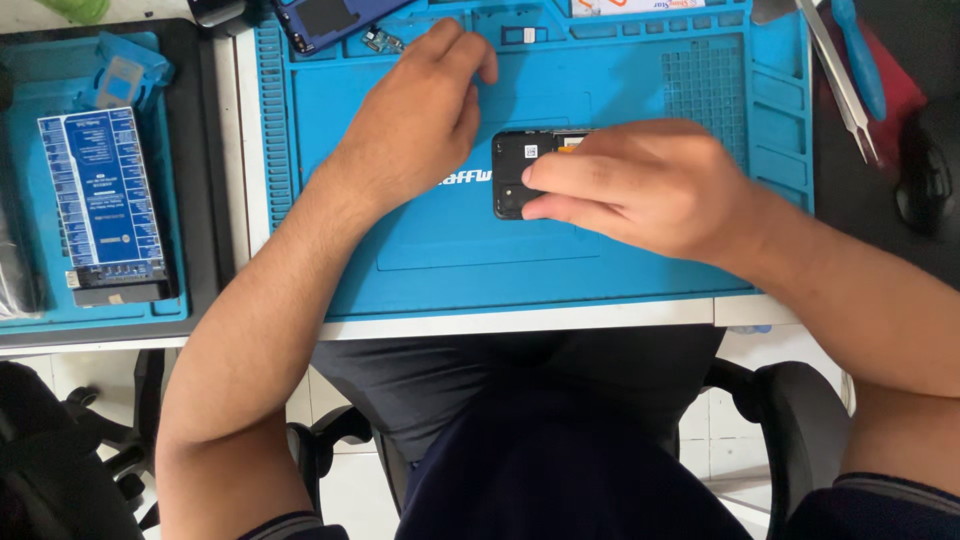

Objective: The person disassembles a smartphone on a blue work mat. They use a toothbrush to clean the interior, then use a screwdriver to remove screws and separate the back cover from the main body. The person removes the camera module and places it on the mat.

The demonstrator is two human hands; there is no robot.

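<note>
A black phone (516, 172) with its back removed lies on the blue repair mat (640, 70); only its left end with the camera module shows. My right hand (640, 185) covers most of the phone, fingers pressed on its top and edge. My left hand (425, 110) rests on the mat just left of the phone, fingers curled toward the mat's upper trays, holding nothing that I can see.
A blue phone back cover (330, 20) and a small circuit part (383, 40) lie at the mat's top left. A blue test board (103, 200) sits on a tray at left. Metal tweezers (840, 85), a blue-handled tool (860, 60) and a black mouse (930, 170) are at right.
</note>
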